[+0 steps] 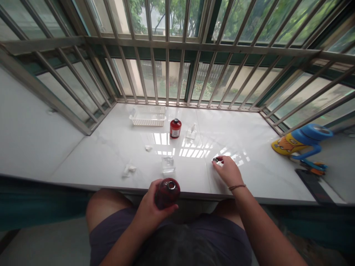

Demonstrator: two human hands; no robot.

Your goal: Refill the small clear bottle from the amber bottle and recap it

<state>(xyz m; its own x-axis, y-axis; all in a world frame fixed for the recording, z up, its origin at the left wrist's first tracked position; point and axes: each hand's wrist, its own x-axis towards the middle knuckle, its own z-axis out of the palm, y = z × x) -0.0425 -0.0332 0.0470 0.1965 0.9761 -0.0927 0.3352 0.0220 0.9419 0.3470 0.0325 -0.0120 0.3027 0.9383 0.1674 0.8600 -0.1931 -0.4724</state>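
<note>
Dark red bottle [166, 198]: at the counter's [100, 155] near edge, in front of the person, mouth uppermost and uncovered; long axis runs roughly up toward the head camera, exact tilt cannot be told. Left hand [151, 207] is wrapped round its side, thumb on the near face — a firm grip by the look of it. Small dark cap [215, 160]: pinched in the fingertip grip of the right hand [229, 173], low over the counter; whether it touches the surface, cannot tell. Key relation: cap lies to the right of the bottle mouth and farther from the body, well apart from it — the right hand is much the nearer to the cap, the left to the bottle. Just beyond the bottle, a clear glass container [168, 165]; farther back, a labelled red bottle [175, 129] standing upright, a clear pump bottle [191, 133] to its right, a white basket [148, 120] to its left.
</note>
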